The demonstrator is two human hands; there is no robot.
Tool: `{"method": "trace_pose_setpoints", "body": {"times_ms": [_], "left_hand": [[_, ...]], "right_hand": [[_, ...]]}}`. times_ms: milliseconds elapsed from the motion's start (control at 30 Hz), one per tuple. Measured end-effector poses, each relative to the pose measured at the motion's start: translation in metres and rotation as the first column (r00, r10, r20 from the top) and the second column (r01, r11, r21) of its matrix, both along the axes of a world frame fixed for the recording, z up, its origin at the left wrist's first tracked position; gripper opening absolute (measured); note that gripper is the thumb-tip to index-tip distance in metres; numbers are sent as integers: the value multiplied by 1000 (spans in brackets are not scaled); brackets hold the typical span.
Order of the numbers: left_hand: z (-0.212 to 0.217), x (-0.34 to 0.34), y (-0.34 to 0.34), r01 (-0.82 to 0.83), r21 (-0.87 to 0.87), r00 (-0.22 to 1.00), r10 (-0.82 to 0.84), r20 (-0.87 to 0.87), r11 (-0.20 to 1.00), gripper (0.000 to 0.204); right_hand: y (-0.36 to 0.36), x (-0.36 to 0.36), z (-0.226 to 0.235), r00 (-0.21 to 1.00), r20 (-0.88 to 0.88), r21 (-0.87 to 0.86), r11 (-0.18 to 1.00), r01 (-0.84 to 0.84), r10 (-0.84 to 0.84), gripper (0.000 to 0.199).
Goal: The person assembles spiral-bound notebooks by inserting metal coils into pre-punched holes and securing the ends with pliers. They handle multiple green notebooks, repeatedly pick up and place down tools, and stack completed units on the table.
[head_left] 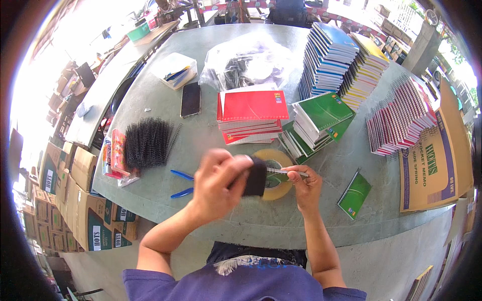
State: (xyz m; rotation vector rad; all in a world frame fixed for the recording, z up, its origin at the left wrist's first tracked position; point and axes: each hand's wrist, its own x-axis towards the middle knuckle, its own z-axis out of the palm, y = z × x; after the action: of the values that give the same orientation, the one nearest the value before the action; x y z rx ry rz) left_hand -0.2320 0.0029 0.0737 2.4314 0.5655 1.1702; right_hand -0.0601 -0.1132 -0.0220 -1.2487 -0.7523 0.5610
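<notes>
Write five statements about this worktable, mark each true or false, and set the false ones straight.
1. The left hand holds a black object. True; it is too blurred to name.
2. The right hand is empty. False: the right hand holds a thin pale item, seen edge-on.
3. The dark phone lies to the right of the stacked red notebooks. False: the dark phone lies to the left of the red notebooks.
4. A small green notebook lies by itself, to the right of the right hand. True.
5. The pile of black coils is on the right side of the table. False: the black coils are on the left side.
</notes>
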Motion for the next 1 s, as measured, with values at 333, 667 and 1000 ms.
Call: {"method": "trace_pose_setpoints", "body": {"times_ms": [333, 667, 1000], "left_hand": [[-6, 28, 4, 4, 114, 994, -16, 104, 994, 32], [-23, 48, -22, 296, -174, 877, -339, -340, 939, 27], [-17, 62, -14, 219, -60, 965, -225, -138, 974, 27]], "right_hand": [[-10, 9, -6, 1000, -8, 24, 1000, -10, 10, 21], [-7, 8, -6, 990, -130, 172, 985, -32, 55, 51], [-13, 10, -23, 994, -108, 101, 995, -22, 33, 54]]}}
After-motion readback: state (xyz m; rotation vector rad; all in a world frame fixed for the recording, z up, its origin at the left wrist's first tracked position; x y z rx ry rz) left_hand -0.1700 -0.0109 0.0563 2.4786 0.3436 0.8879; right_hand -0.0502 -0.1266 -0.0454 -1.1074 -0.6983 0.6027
